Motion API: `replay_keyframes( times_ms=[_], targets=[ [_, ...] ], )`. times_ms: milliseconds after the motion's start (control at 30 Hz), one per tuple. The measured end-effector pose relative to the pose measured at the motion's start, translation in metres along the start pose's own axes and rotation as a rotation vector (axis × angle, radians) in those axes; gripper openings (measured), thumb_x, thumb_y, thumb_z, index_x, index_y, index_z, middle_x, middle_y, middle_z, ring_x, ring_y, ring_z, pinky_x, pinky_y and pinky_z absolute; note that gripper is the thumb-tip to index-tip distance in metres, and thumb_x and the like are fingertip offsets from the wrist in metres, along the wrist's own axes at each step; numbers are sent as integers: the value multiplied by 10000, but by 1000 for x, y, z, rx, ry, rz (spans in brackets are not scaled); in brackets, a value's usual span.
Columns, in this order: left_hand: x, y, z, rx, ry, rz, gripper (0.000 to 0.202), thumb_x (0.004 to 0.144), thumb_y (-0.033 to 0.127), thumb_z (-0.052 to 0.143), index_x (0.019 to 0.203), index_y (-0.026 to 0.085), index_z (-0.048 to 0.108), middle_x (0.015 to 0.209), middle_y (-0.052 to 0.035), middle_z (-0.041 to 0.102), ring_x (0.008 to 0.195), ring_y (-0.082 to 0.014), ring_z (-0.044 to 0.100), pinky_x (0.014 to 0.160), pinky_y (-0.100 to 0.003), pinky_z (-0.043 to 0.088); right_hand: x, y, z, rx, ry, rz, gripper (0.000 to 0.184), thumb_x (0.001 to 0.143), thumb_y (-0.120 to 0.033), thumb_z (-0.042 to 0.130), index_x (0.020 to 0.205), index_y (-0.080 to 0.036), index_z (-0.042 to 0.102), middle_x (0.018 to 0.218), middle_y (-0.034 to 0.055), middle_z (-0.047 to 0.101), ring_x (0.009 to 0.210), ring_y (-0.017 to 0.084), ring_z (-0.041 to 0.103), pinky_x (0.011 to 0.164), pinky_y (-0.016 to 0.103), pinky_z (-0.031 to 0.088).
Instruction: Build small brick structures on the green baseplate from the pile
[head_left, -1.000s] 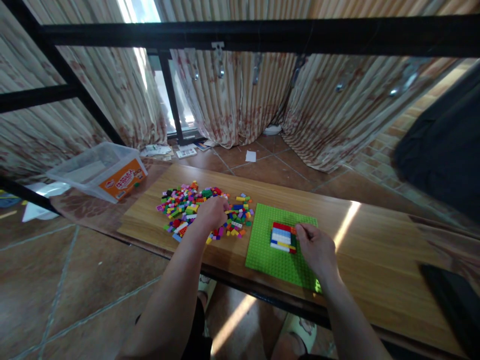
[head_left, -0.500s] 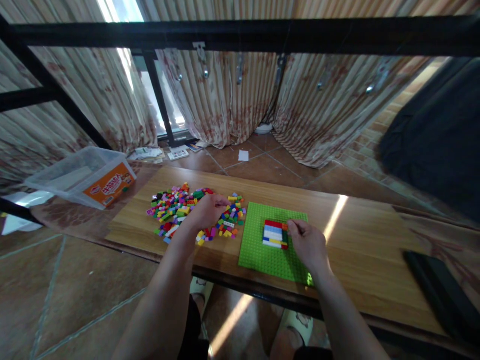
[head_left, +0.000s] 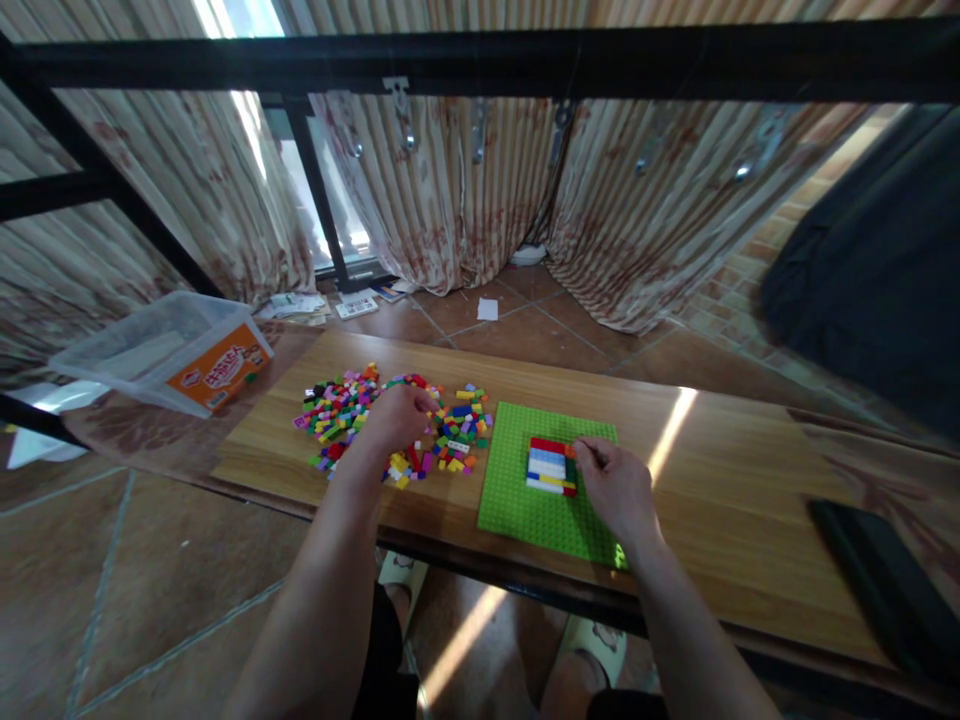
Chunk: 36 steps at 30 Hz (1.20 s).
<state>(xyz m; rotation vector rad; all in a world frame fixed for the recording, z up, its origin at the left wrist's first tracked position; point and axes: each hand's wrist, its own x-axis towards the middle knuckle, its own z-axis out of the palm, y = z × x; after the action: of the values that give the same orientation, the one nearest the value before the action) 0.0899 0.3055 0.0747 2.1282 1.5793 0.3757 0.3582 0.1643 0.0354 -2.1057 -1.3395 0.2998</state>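
Note:
My left hand (head_left: 403, 415) is over the heap of loose toy bricks (head_left: 337, 405), its fingers loosely stretched and pointing down among them; no brick shows in it. Some bricks beneath that hand are hidden. To the right, a green studded baseplate (head_left: 517, 510) lies flat on the wooden table. A small flat block of red, light blue, white, yellow and blue bricks (head_left: 547, 466) is on its middle. My right hand (head_left: 611, 480) rests at the block's right side, thumb and finger pinched on an orange brick (head_left: 571, 452) at its upper right corner.
A clear plastic box (head_left: 161, 350) with an orange label stands at the table's left end. A black oblong object (head_left: 870, 570) lies at the right. Behind the table are papers on the tiled floor (head_left: 487, 310), curtains (head_left: 450, 200) and a black metal bar (head_left: 480, 65).
My left hand has moved a little left across the brick heap, uncovering some bricks on its right. My right hand stays at the block almost unmoved.

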Motion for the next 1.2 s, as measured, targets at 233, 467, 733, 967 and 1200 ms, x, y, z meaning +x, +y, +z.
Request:
replay_keyframes(
  times_ms=[233, 467, 733, 967, 1200],
  targets=[
    [-3, 9, 8, 31, -77, 131, 306, 687, 148, 591, 936, 198, 762, 931, -30, 751, 864, -187, 673, 789, -253, 506, 0, 1, 0, -44, -1, -16, 382, 886, -424, 422, 914, -198, 728, 778, 55, 727, 713, 207, 634, 638, 289, 404],
    [-11, 27, 13, 246, -61, 95, 225, 731, 216, 598, 882, 206, 764, 882, -70, 738, 863, -228, 662, 776, -304, 487, 0, 1, 0, -63, 8, -44, 377, 887, -421, 425, 903, -196, 726, 829, 69, 735, 723, 207, 636, 639, 291, 409],
    [-9, 25, 9, 191, 32, 64, 256, 816, 192, 481, 756, 160, 728, 789, -83, 720, 756, -186, 643, 700, -270, 453, 0, 8, 2, -99, -41, -17, 404, 875, -453, 409, 934, -202, 720, 843, 77, 736, 740, 229, 643, 643, 306, 417],
    [-14, -14, -26, 95, 189, -113, 209, 771, 180, 526, 842, 171, 722, 856, -70, 731, 798, -181, 646, 736, -257, 464, 4, 16, 6, -137, -49, -25, 424, 852, -498, 420, 939, -218, 727, 838, 73, 738, 738, 243, 650, 613, 312, 420],
    [-31, -47, -51, 183, 100, -346, 205, 708, 363, 675, 726, 160, 701, 752, -103, 711, 770, -224, 660, 678, -282, 474, 3, 19, 6, -158, -25, -34, 435, 840, -507, 413, 910, -220, 732, 787, 84, 730, 696, 255, 645, 589, 326, 424]
  ],
)
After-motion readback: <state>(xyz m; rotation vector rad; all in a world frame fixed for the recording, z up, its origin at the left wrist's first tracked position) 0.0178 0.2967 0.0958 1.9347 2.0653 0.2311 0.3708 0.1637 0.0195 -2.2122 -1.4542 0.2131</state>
